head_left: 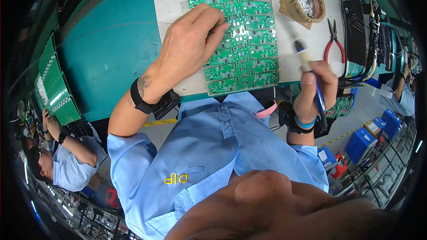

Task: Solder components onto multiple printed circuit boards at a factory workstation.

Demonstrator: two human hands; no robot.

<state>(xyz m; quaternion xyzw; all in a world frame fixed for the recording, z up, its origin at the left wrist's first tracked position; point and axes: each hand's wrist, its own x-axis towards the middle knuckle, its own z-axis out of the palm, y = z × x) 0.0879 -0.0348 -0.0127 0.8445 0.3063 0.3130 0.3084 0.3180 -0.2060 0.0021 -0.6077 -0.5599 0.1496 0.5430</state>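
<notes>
A panel of green circuit boards (249, 55), joined in two columns, lies on the worktop in front of me. Over its left side is my left hand (189, 40), thumb and forefinger pinched together. A thin wire, like solder wire (133, 22), runs from the left into that hand; its end at the fingertips is too small to make out. My right hand (316, 90) is closed round the blue handle of a soldering iron (303, 57), to the right of the panel and apart from it. The iron's tip points up and away, smeared by motion.
Beyond the iron stands a round tan pot (304, 3) of shiny metallic bits. Red-handled pliers (334, 44) lie right of it, beside a dark rack (356, 31) with cables. At left, a co-worker (73, 160) handles green board panels (58, 84). Blue bins (359, 144) stand right.
</notes>
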